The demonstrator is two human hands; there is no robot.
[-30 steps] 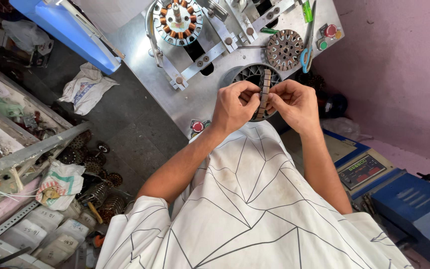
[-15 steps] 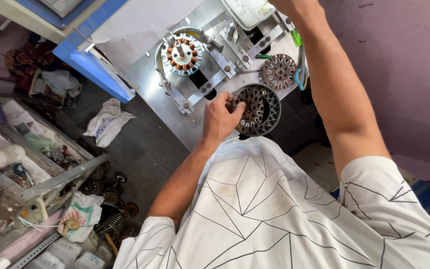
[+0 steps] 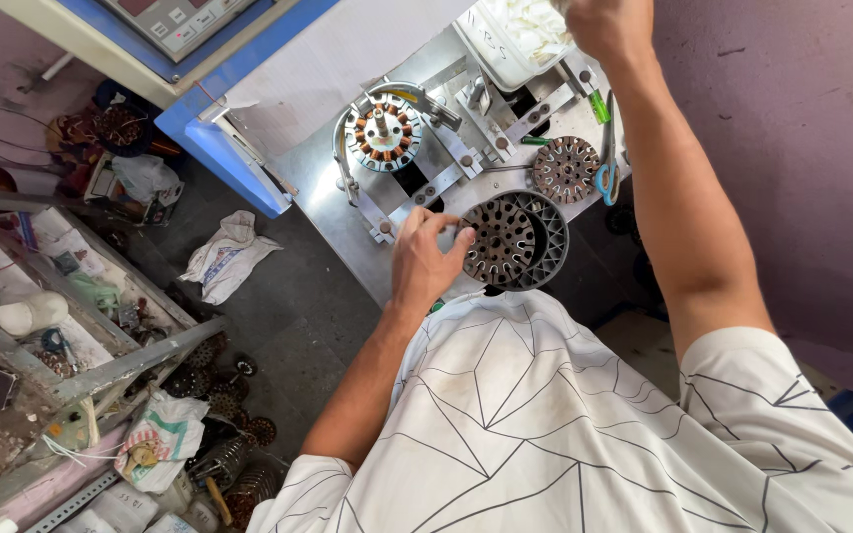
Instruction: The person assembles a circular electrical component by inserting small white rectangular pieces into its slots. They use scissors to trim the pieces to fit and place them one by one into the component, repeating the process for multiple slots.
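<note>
Two hands: our left hand (image 3: 426, 259) grips the stator core (image 3: 511, 240) on the steel bench (image 3: 338, 207); our right hand (image 3: 606, 25) is closed at the white tray (image 3: 515, 35), its hold unclear.

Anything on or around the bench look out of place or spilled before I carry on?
On the metal bench nothing looks spilled or damaged. The left hand holds the round slotted stator core at the bench's near edge, where it overhangs. On the floor, loose stator cores and a crumpled white bag lie scattered.
</note>
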